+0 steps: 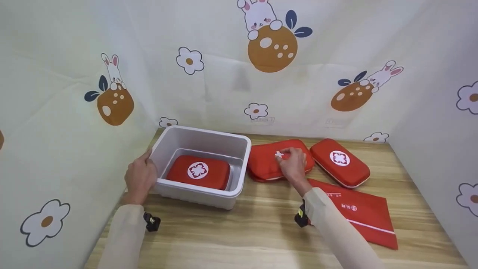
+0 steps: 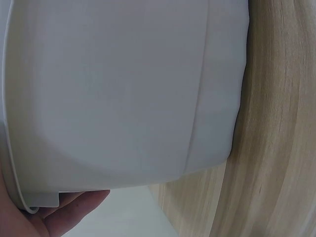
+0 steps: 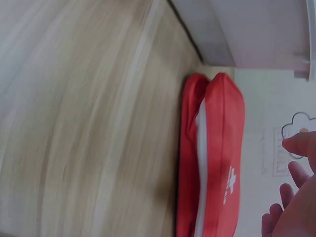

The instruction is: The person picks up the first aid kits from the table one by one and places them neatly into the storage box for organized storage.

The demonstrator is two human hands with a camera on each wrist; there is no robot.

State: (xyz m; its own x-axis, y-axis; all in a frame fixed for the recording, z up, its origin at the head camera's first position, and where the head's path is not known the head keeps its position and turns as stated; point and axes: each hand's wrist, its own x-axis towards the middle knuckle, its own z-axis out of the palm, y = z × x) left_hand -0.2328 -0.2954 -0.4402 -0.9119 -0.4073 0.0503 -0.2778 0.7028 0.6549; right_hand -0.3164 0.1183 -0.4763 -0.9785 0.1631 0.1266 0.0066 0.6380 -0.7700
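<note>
My left hand point(image 1: 141, 175) grips the rim of a grey plastic bin point(image 1: 198, 200) at its left side. The left wrist view shows the fingers point(image 2: 79, 210) under the lip of the bin's wall point(image 2: 113, 98). Inside the bin lies a red hard-shell first-aid case point(image 1: 183, 170) with a white round emblem. My right hand point(image 1: 293, 166) hovers over a soft red first-aid pouch point(image 1: 265, 160) with a white cross. In the right wrist view the right hand's fingers point(image 3: 298, 144) are bent loosely, apart from the pouch point(image 3: 222, 148), with nothing between them.
To the right of the pouch lies another red hard-shell first-aid case point(image 1: 328, 153). A flat red fabric bag point(image 1: 368, 209) with a white stripe lies nearer, partly under the right forearm. Patterned cloth walls point(image 1: 220, 86) enclose the wooden table point(image 1: 224, 239) at the back and sides.
</note>
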